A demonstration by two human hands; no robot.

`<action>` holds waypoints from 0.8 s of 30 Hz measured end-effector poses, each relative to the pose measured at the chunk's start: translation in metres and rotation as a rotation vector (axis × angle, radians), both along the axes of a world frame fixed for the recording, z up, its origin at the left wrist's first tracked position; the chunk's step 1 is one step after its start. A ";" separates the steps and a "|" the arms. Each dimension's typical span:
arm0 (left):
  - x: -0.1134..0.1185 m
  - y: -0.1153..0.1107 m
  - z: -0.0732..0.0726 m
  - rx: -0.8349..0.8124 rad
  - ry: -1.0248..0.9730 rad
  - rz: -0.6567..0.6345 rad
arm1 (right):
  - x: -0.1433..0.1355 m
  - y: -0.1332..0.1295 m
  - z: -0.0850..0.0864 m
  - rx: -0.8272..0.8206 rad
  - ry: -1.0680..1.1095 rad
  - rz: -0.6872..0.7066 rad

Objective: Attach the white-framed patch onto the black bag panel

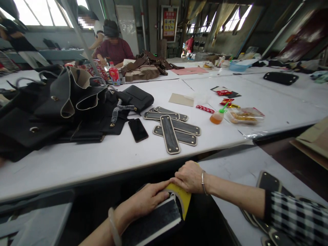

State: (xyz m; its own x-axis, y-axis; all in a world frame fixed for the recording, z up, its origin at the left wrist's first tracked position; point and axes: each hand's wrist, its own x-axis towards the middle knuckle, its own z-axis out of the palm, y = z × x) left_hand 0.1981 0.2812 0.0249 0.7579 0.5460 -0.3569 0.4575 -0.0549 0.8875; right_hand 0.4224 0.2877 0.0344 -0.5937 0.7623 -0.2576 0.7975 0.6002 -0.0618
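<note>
At the bottom middle lies a black bag piece (156,222) with pale edges, below the table's front edge. My left hand (147,201) rests on its top, fingers pointing right and lying fairly flat. A curved yellow piece (186,201) wraps round its right end. My right hand (189,176) is curled on the upper part of the yellow piece, fingers bent round it, close to my left fingertips. The underside of the bag piece is hidden in shadow.
Black strips with pale borders (169,134) lie stacked on the white table (102,160), beside a phone (138,130). Black bags (69,99) are heaped left. A glue bottle (216,117) and clear food box (244,116) stand right. More strips (269,181) lie lower right; a person (114,48) sits beyond.
</note>
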 end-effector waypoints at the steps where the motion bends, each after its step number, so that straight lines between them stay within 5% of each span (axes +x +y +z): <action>1: 0.000 0.000 -0.001 0.007 -0.004 -0.003 | -0.001 -0.001 0.001 0.002 -0.005 0.000; 24: 0.000 -0.003 -0.005 0.067 -0.015 -0.034 | -0.012 -0.020 0.005 -0.061 -0.049 -0.157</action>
